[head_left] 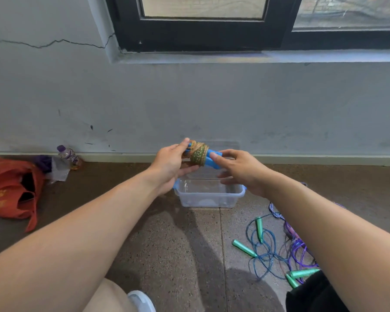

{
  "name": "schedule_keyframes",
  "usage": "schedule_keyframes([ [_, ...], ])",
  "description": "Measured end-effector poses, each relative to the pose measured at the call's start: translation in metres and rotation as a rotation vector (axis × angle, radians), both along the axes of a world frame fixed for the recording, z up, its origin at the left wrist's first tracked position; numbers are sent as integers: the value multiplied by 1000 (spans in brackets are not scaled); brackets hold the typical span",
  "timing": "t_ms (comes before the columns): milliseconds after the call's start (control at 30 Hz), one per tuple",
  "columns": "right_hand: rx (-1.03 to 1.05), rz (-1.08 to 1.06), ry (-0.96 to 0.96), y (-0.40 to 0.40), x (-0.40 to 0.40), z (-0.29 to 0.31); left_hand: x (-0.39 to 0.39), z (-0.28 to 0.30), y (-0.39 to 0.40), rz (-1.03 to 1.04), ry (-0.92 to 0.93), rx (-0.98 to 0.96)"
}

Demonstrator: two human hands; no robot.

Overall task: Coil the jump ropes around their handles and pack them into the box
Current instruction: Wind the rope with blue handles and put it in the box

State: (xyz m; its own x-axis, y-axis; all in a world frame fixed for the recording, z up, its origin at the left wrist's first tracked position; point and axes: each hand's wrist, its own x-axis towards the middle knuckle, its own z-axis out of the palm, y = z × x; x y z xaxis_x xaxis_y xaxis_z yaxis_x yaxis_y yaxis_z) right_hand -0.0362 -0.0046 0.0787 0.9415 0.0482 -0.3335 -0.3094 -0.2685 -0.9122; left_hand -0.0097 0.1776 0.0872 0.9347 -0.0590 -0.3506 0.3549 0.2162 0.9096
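left grip: left hand (170,164) holds the bundle at its left end, thumb on top, fingers curled under it; clamped on the bundle.
right grip: right hand (241,171) has fingers loosely extended, thumb and fingertips touching the blue handle ends on the right; looks like a light pinch, but I cannot tell if it truly bears load.
held item: green-and-gold braided jump rope wound tight around its pair of blue plastic handles (199,155); coil sits mid-handle, handles lie roughly level, blue tips stick out to the right.
position: bundle is in the air, above the far edge of the clear plastic box with blue latches (208,195); not touching it.
box: lid off, sits on the speckled stone floor (178,244); seems to hold no rope yet, though the clear walls make that hard to read.
step: coil on this rope looks finished; judged as the tuck-or-place stage.
next move: needs the loose end secured, then the bundle lowered flat into the box without the wraps slipping off.
remaining: blue cord rope with teal handles (260,244) and purple cord rope (300,251) lie tangled on the floor near the right arm, still uncoiled.
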Motion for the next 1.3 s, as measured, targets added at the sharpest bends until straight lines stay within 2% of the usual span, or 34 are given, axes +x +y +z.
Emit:
schedule_keyframes([
  [100, 220, -46, 99, 3, -7, 4, -11, 1, 2, 32, 40, -17],
  [167, 296, -136, 79, 7, -11, 3, -20, 1, 3, -24, 68, 82],
  [333, 393, -270, 47, 13, -13, -3, -22, 24, 9, -325, 81, 602],
  [500, 357, -329, 28, 18, -4, -26, 3, 31, 8, -475, -65, 965],
  [600, 269, -353, 56, 13, 13, -54, 28, -4, 8, -420, -103, 988],
  [700, 197, -403, 129, 12, 33, -93, 52, -57, 10, -435, -144, 1117],
  [833, 155, -466, 222, 18, 63, -150, 76, -123, 9, -613, -126, 1183],
  [1000, 57, -480, 224, 21, 115, -196, 104, -193, 6, -787, -195, 1480],
  [1200, -193, -429, 287, 16, 172, -252, 131, -243, -10, -852, -59, 1524],
  [1300, -253, -369, 352, 18, 191, -277, 128, -261, -21, -858, 7, 1633],
])
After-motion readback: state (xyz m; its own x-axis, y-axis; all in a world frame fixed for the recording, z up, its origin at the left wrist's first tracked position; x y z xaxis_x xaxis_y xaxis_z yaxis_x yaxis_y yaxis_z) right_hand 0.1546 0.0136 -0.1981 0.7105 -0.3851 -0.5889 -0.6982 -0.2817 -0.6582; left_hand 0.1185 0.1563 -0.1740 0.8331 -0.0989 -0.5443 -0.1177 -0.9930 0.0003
